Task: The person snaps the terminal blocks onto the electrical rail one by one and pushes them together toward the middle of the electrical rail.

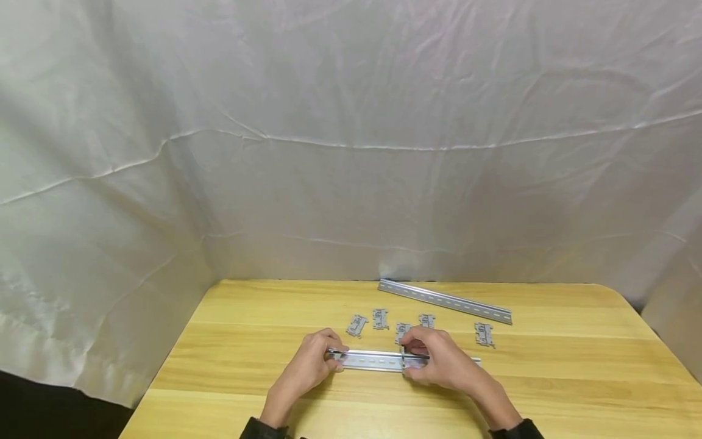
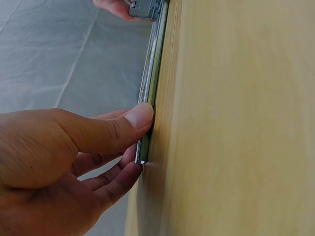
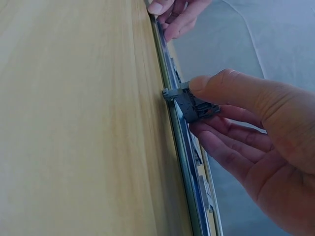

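A slotted metal DIN rail (image 1: 373,361) lies lengthwise near the front of the table. Its left end is pinched by my left hand (image 1: 311,361), with the thumb (image 2: 140,115) on the near edge and the fingers on the far side. Right of the rail's middle, my right hand (image 1: 446,361) holds a grey terminal block (image 3: 189,105) between thumb and fingers. The block stands across the rail, one foot at the rail's near edge; whether it is clipped on, I cannot tell.
Behind the rail several loose grey terminal blocks lie on the wooden table (image 1: 247,341), among them one block (image 1: 356,325) at the left and another block (image 1: 484,335) at the right. A second DIN rail (image 1: 446,300) rests slantwise farther back. A pale curtain (image 1: 329,195) hangs behind.
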`<state>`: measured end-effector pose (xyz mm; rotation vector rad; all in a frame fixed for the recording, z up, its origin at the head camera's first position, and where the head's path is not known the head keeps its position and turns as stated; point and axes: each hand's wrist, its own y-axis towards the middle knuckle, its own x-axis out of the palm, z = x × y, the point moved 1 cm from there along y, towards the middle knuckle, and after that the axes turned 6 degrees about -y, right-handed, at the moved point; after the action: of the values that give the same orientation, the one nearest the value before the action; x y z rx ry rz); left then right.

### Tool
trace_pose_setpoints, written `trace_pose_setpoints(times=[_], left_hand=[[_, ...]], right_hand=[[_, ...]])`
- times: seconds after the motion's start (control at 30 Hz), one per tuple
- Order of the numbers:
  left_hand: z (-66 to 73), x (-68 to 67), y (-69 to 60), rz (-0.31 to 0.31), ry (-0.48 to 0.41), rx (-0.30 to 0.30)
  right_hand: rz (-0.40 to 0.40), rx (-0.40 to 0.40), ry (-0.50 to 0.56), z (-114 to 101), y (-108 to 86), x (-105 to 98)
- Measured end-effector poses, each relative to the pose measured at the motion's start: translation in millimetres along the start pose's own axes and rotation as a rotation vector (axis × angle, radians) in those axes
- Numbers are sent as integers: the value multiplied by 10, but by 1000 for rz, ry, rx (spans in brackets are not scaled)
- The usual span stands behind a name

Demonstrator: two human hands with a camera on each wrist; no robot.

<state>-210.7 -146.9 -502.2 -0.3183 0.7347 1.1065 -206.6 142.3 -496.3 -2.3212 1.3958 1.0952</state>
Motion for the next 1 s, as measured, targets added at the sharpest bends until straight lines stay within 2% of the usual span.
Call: trace_pose_setpoints(times=[0.27, 0.37, 0.43, 0.5, 0.6, 0.67, 0.83, 1.0], left_hand=[[-9, -6, -13, 6, -1, -3], [-5, -3, -13, 9, -1, -1], [-3, 4, -11, 7, -4, -1], [-1, 9, -5, 4, -9, -3], [0, 7, 7, 0, -21, -6], [-1, 1, 12, 0, -26, -7], [-3, -11, 12, -2, -36, -10], [-3, -7, 4, 2, -30, -8]], right_hand=[[-17, -9, 23, 0, -10, -4], [-33, -10, 27, 4, -43, -66], [-17, -18, -7, 17, -84, -153], [24, -49, -56, 43, -125, -278], [106, -68, -197, 119, -184, -512], [131, -56, -296, 187, -220, -663], [52, 55, -524, 378, -305, -899], [-25, 113, -603, 524, -359, -931]])
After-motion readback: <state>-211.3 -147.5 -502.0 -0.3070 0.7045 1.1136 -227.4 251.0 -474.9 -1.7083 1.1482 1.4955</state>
